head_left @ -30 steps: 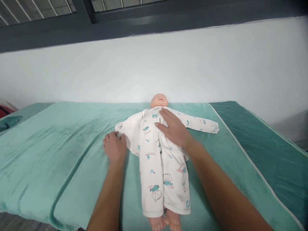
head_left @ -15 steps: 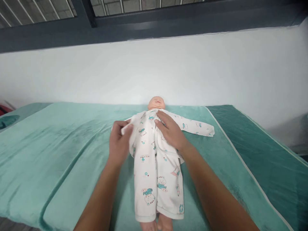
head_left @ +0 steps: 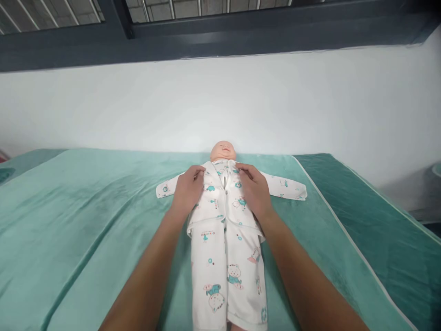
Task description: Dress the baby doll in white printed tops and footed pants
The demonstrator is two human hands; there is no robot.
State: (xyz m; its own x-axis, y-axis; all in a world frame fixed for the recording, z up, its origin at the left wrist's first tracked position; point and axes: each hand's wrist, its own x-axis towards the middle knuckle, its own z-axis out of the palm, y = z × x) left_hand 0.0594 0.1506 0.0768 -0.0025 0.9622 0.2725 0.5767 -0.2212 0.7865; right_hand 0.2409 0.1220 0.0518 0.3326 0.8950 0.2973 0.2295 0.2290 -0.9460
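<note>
A white cotton doll's jacket with teal and pink animal prints [head_left: 212, 202] lies between the person's two hands and partly beneath them, its front panels drawn close along the middle, with a narrow gap at chest height. The left hand [head_left: 189, 191] has its grip bent in at one front edge of the jacket, near the collar; the right hand [head_left: 257, 191] has its grip curled over the opposite edge, about level with the other. From where I stand, I cannot tell whether either grip is pinched on the cloth or merely touching it.

One long sleeve [head_left: 165, 188] reaches outward past the left grip, the other sleeve [head_left: 288, 187] past the right. Just beyond both grips, the smooth, pale plastic doll's head [head_left: 223, 151] rises above the collar. On the near side of the grips, matching white printed trousers [head_left: 208, 266] run toward the person, the jacket's hem overlapping their waist. A soft teal plush cover [head_left: 86, 197] spreads under everything, and a plain white wall [head_left: 220, 101] stands beyond the grips.
</note>
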